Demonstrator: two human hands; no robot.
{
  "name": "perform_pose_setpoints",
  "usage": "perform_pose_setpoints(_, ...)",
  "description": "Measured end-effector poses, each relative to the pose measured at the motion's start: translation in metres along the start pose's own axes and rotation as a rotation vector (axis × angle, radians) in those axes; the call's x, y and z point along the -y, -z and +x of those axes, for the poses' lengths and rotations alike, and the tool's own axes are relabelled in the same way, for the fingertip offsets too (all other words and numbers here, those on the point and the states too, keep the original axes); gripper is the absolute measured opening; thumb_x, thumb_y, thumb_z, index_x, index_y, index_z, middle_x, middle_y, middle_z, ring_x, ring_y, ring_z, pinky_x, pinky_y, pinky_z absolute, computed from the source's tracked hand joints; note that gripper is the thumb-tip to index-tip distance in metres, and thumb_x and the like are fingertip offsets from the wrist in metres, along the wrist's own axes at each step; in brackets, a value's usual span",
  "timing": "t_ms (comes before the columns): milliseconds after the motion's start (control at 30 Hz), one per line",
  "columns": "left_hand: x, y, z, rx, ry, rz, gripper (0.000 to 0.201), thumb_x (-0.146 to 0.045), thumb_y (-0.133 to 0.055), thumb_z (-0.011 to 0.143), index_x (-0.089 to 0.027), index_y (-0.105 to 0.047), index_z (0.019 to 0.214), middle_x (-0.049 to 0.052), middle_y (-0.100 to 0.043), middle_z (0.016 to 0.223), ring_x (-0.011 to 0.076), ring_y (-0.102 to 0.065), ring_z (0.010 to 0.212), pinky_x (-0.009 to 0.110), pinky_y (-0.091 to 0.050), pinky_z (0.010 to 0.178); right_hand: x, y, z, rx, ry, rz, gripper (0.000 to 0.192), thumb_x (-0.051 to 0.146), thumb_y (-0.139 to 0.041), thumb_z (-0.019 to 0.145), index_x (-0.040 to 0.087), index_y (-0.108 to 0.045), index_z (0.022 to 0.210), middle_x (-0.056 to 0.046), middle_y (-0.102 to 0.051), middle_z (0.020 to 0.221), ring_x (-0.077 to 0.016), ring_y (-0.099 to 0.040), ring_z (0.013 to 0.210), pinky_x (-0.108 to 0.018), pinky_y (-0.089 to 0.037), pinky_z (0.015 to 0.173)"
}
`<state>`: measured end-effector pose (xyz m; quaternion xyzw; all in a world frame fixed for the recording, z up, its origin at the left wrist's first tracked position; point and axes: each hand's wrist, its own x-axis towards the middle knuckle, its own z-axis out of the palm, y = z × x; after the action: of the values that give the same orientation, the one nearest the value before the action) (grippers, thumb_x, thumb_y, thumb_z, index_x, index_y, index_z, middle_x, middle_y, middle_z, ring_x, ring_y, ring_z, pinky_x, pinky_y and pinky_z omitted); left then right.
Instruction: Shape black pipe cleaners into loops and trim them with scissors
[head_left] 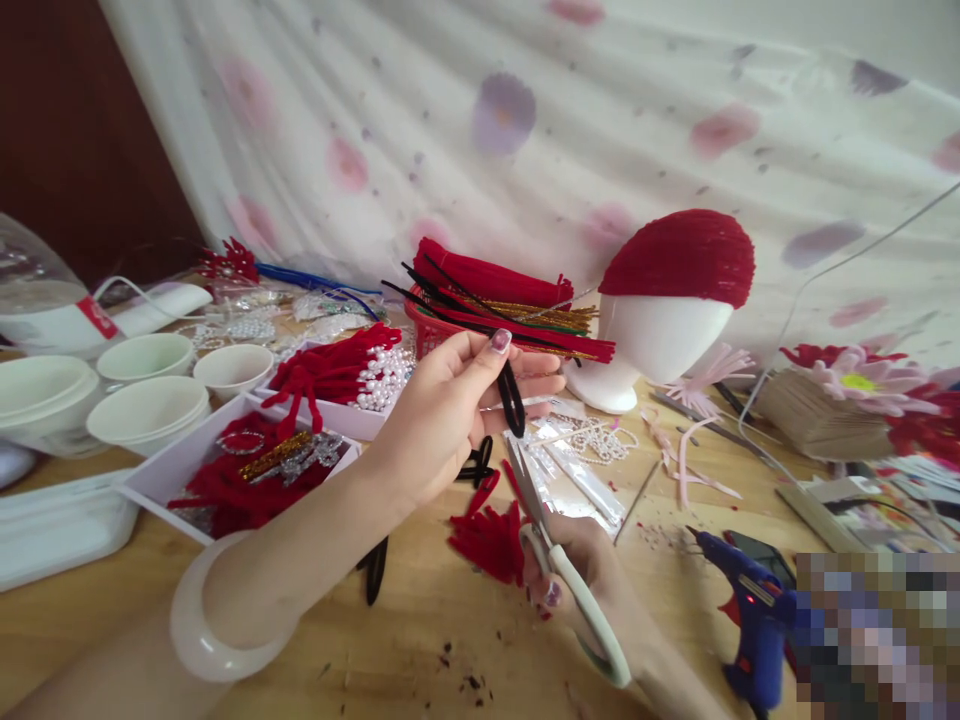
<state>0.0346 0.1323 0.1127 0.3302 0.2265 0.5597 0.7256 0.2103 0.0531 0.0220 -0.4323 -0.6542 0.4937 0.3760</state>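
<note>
My left hand (457,400) is raised over the wooden table (420,650) and pinches a folded black pipe cleaner (511,398) between thumb and fingers. Just below it, my right hand (592,575) grips white-handled scissors (559,560); the blades point up toward the black loop and end just under it. A pale bangle (217,630) sits on my left wrist. Red pipe cleaner pieces (491,540) lie under the hands, and more black pieces (375,570) lie by my left forearm.
A red basket of pipe cleaners (495,300) and a white foam head with a red cap (667,290) stand at the back. White trays of red trims (247,470), white bowls (146,405), a blue glue gun (754,620) and paper flowers (862,385) surround the work area.
</note>
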Motion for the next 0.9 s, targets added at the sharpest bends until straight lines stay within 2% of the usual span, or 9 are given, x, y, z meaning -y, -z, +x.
perform_pose_setpoints(333, 0.0039, -0.0010, -0.0019, 0.008, 0.091, 0.041, 0.021, -0.016, -0.052, 0.098, -0.017, -0.051, 0.077, 0.009, -0.078, 0.083, 0.0201, -0.075, 0.073, 0.033, -0.060, 0.064, -0.0054, 0.0025, -0.0026, 0.012, -0.014, 0.023, 0.061, 0.078, -0.062, 0.076, 0.020, -0.048, 0.063, 0.002, -0.046, 0.055, -0.0117, -0.042, 0.048, -0.023, -0.030, 0.042)
perform_pose_setpoints(633, 0.0064, -0.0014, -0.0016, -0.003, 0.085, 0.038, 0.022, -0.016, -0.053, 0.097, -0.018, -0.051, 0.075, 0.008, -0.078, 0.082, 0.0219, -0.076, 0.079, 0.038, -0.060, 0.074, 0.0014, 0.0011, 0.0015, 0.002, -0.009, -0.001, 0.060, 0.076, -0.063, 0.078, 0.020, -0.048, 0.061, 0.001, -0.049, 0.052, -0.0114, -0.043, 0.044, -0.022, -0.028, 0.038)
perform_pose_setpoints(900, 0.0069, 0.0001, -0.0013, -0.008, 0.072, 0.041, 0.022, -0.016, -0.053, 0.098, -0.018, -0.051, 0.076, 0.008, -0.077, 0.081, 0.0214, -0.076, 0.077, 0.037, -0.061, 0.072, 0.0025, 0.0000, 0.0014, 0.012, -0.029, 0.045, 0.060, 0.074, -0.064, 0.078, 0.020, -0.047, 0.060, 0.003, -0.045, 0.051, -0.0096, -0.040, 0.042, -0.022, -0.027, 0.038)
